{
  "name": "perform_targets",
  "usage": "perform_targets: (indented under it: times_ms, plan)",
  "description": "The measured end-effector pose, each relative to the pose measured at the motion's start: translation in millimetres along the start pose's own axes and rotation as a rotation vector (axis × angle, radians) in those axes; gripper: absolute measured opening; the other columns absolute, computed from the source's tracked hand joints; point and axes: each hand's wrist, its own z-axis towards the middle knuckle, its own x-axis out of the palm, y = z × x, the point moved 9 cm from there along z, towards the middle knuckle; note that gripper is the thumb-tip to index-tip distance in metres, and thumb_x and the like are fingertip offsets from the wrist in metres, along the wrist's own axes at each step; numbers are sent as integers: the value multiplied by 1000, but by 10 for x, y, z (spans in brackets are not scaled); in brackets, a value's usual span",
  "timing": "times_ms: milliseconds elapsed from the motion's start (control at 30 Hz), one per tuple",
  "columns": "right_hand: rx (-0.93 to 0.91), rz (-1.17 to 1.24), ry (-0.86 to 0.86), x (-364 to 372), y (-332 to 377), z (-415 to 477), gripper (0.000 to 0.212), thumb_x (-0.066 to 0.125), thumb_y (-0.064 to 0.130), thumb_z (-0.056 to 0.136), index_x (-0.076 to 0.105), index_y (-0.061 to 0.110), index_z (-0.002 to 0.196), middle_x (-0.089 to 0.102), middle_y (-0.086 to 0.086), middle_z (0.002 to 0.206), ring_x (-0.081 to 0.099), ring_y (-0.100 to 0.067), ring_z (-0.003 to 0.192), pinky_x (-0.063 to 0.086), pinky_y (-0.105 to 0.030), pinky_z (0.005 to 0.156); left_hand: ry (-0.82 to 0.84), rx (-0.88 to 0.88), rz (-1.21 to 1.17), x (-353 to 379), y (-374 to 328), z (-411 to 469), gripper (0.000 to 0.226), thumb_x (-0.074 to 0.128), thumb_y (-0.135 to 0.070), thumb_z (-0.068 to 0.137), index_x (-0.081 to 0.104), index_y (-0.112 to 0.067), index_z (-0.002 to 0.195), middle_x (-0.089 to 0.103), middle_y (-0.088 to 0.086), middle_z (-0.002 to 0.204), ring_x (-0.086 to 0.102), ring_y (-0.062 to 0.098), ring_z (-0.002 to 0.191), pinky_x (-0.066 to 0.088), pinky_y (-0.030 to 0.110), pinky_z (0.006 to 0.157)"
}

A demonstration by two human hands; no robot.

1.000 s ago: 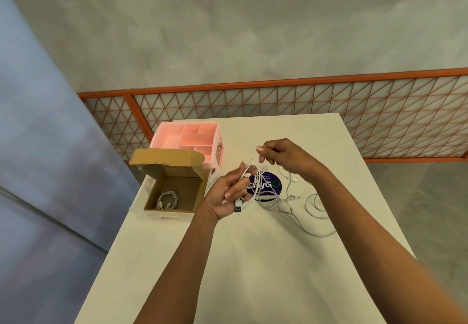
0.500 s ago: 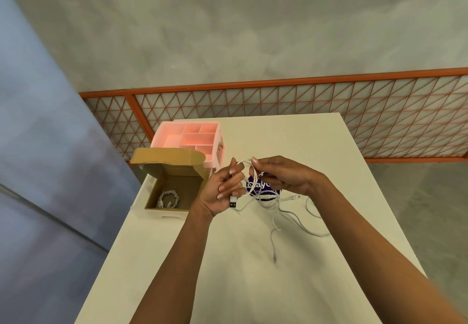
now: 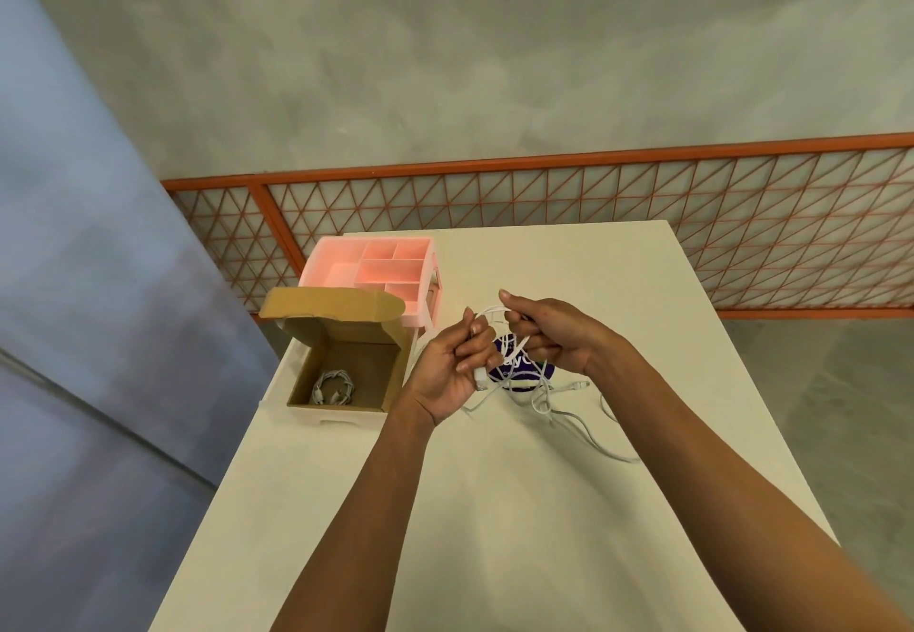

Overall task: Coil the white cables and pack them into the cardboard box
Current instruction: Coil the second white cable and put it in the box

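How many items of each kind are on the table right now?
Cardboard box: 1
Pink organizer: 1
White tray: 1
Purple round item: 1
White cables: 2 (coiled cable, held cable; tangle may hide another)
Total: 6

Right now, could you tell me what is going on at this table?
A person is coiling a white cable above the table. The left hand holds the loops, a plug hanging below; the right hand pinches the strand. Its tail trails on the table. Another coiled cable lies in the cardboard box.

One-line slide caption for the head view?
Left hand and right hand hold a partly coiled white cable beside an open cardboard box containing one coiled cable.
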Motion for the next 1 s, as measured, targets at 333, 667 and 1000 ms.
perform_targets:
  times_ms: [333, 667, 1000]
  plan:
    - [-166, -131, -85, -73, 127, -53, 36, 52, 45, 94, 54, 17, 70, 43, 8, 53, 22, -6, 43, 19, -17, 41, -121, 39, 60, 0, -58, 27, 37, 24, -22, 105, 42, -14, 73, 12, -6, 55, 7, 8, 44, 21, 17, 42]
    - [-439, -433, -304, -252, 449, -153, 28, 60, 32, 91, 67, 10, 76, 59, 11, 69, 47, 0, 60, 35, -17, 63, 16, 20, 59, 61, -51, 17, 32, 39, -27, 98, 56, -16, 73, 16, -6, 57, 13, 7, 44, 26, 16, 42]
    - [-515, -588, -416, -323, 267, -135, 23, 55, 27, 95, 66, 12, 81, 45, 11, 49, 35, -10, 48, 30, -19, 49, 75, 75, 57, 87, -128, -42, 44, 32, -26, 101, 43, -8, 140, 35, -7, 46, 33, 4, 36, 32, 17, 48]
